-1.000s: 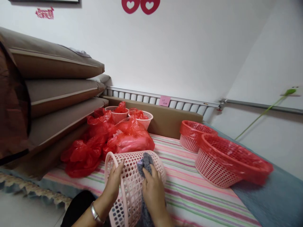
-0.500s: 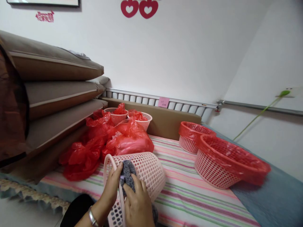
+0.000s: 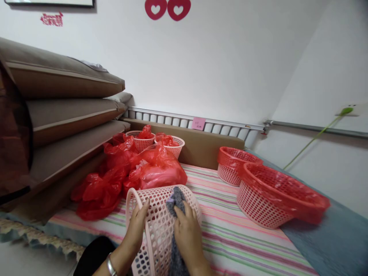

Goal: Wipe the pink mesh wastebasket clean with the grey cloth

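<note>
A pale pink perforated plastic basket (image 3: 163, 234) lies on its side in front of me, its rim facing left. My left hand (image 3: 138, 222) grips that rim, fingers reaching inside the opening. A silver bangle shows on the left wrist. My right hand (image 3: 186, 230) is closed on a grey fuzzy cloth (image 3: 178, 203), pressed against the basket's outer wall near its base. Part of the cloth hangs down below the hand along the basket.
Red plastic bags (image 3: 158, 172), some filled, lie behind the basket. Two small baskets (image 3: 172, 147) holding red bags stand beyond them. To the right are two bag-lined baskets (image 3: 263, 207). Stacked cushions (image 3: 69, 111) rise on the left. A striped sheet (image 3: 230, 230) covers the surface.
My right hand has slid the cloth from near the rim to the right, toward the basket's base. The left hand stays on the rim, and the basket has barely moved.
</note>
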Available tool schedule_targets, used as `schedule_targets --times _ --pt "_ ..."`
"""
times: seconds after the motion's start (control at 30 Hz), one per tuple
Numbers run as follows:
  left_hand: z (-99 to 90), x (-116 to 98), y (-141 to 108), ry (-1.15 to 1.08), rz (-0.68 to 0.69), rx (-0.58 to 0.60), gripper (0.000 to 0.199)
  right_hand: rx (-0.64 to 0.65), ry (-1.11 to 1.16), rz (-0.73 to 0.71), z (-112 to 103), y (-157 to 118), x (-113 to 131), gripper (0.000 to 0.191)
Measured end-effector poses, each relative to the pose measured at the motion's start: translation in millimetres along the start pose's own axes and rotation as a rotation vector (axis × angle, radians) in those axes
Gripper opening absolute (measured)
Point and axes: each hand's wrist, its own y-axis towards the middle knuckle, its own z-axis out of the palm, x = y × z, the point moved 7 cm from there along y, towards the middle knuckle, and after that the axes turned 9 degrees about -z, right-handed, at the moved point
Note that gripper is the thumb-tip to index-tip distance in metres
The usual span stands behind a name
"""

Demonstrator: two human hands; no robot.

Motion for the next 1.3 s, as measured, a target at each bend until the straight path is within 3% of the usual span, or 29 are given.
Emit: schedule_targets --times 0.27,0.43,0.6,0.9,1.03,1.17,1.3 --pt "1.9 4 -2 0.013 -0.006 0.015 0.039 0.087 -0.203 0.221 20 6 -86 0.042" --pt "5.8 2 -5 0.011 -0.007 0.033 0.040 0.125 -0.208 0.276 25 5 -100 0.041" --pt "3.7 3 -3 -0.003 -0.012 0.020 0.042 0.120 -0.190 0.209 17 3 -69 0.044" --pt "-0.5 0 -1 0.009 0.017 -0.035 0.045 0.047 0.060 0.009 -7 0 25 0.044" --pt "-1.6 -6 -6 0.032 0.010 -0.055 0.032 -0.028 0.243 -0.121 -15 -12 66 0.046" --pt "-3.1 -12 -11 0.050 0.013 -0.080 0.023 -0.097 0.306 -0.134 -20 -18 79 0.041" --pt "-2.4 -12 -10 0.051 0.018 -0.078 0.027 -0.097 0.315 -0.147 -19 -17 77 0.041"
